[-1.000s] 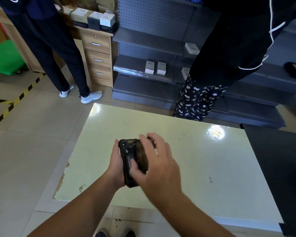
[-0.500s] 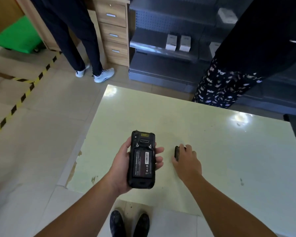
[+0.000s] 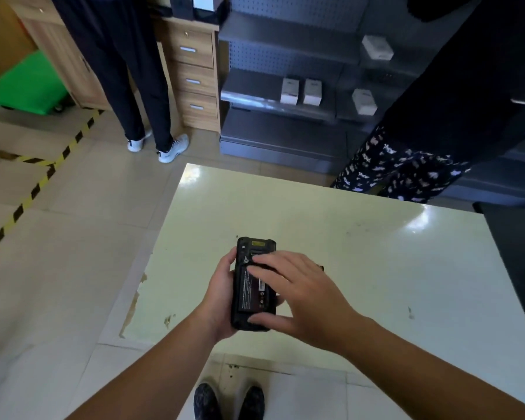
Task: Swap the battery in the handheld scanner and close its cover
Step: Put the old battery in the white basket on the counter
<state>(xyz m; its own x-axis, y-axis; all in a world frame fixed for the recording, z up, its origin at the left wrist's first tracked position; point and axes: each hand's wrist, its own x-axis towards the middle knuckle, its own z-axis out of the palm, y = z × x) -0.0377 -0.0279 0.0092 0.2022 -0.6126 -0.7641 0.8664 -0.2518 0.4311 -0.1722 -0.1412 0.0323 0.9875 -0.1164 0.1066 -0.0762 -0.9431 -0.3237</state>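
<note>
A pale green table (image 3: 361, 259) fills the lower middle and right of the view, its coating chipped along the edge at 8 o'clock. Above its near half, at about 6 o'clock from the view's centre, the left hand (image 3: 222, 301) cradles the black handheld scanner (image 3: 243, 256) back-side up, fingers wrapped round its body from beneath, clamped on it. The battery (image 3: 252, 294) lies exposed in the open compartment, label showing. The right hand (image 3: 303, 294) rests over the scanner from 3 o'clock, fingers spread apart, fingertips (image 3: 252, 269) on the battery's upper end and the thumb at the scanner's lower end; it grips nothing. A small dark object, probably the cover (image 3: 321, 267), peeks out on the table just behind the right hand at 1 o'clock
</note>
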